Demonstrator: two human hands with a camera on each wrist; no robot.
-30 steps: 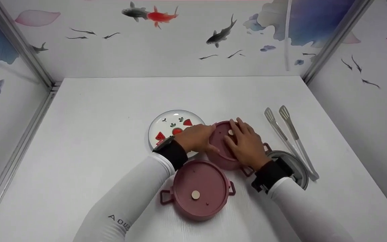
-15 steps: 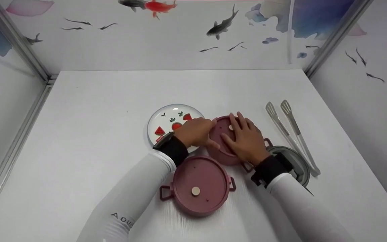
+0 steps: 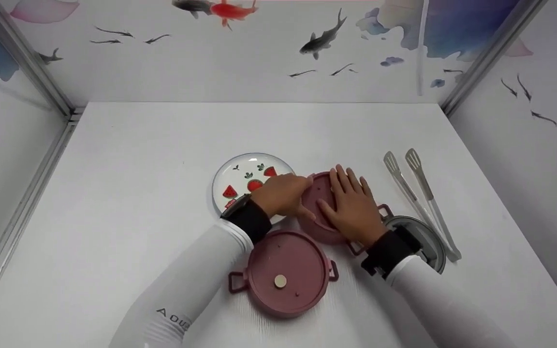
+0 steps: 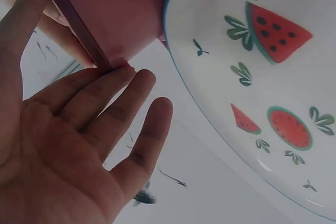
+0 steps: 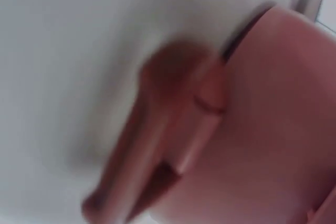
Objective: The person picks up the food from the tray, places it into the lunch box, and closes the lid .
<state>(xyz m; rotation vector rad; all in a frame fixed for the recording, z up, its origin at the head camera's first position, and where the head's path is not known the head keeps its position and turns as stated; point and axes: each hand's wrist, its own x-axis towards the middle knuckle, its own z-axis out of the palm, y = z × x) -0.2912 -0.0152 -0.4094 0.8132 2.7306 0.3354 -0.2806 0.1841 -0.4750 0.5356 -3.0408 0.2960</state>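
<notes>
At the centre of the head view stands a dark pink lidded pot [image 3: 324,236]. My left hand [image 3: 281,195] holds its left side between thumb and fingers, and in the left wrist view some fingertips meet the rim of the pot [image 4: 115,14]. My right hand [image 3: 353,210] lies flat on the pot's lid [image 3: 315,198], fingers straight and covering the knob. The right wrist view shows the pot's side handle [image 5: 157,129], blurred and close. A second pink pot [image 3: 288,299], lidded with a pale knob [image 3: 280,281], sits nearer the body.
A white plate [image 3: 218,191] with watermelon pictures lies partly under my left hand. Slotted tongs [image 3: 433,208] rest on the right, spread apart. Beside them a round grey lid-like thing [image 3: 435,249] is partly hidden by my right wrist. Printed walls surround the white table [image 3: 138,203].
My right hand has flattened on the lid, its fingers straighter and now hiding the knob. The left hand keeps its place on the pot. The head view has tilted slightly.
</notes>
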